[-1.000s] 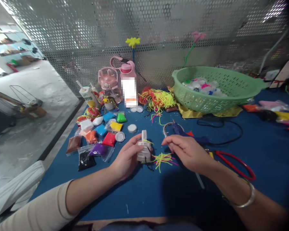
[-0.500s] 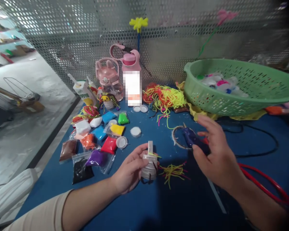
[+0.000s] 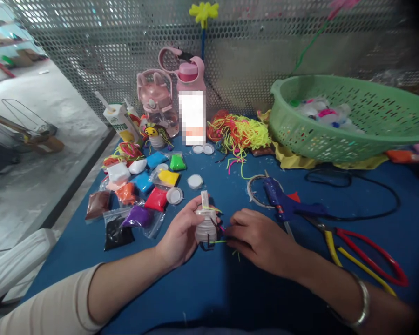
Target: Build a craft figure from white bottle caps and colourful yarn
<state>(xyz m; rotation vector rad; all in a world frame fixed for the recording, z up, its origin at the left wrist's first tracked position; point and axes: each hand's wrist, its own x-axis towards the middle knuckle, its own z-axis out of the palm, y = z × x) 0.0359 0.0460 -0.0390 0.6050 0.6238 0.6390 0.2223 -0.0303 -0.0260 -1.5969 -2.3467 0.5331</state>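
Note:
My left hand (image 3: 181, 232) is closed round a small clear ridged plastic bottle (image 3: 206, 228), held upright. Dark strands hang on its side, and a yellow-green strand lies across its top beside a pale upright strip (image 3: 205, 199). Close by on the right, my right hand (image 3: 256, 237) pinches thin coloured yarn strands (image 3: 218, 241), yellow-green and pinkish purple; its fingers hide most of them. A blue glue gun (image 3: 277, 195) lies just beyond my right hand, by a ring-shaped roll (image 3: 253, 188).
Several bags of coloured clay (image 3: 138, 216) and white lids (image 3: 195, 181) cover the left side. Behind are tangled yarn (image 3: 247, 132), a pink bottle (image 3: 190, 86) and a green basket (image 3: 321, 146). Red-handled pliers (image 3: 373, 237) and a black cord (image 3: 400, 195) lie right.
My right hand has moved left from the glue gun to the yarn strands beside the bottle. The loose strands on the table are now mostly hidden. The glue gun lies free.

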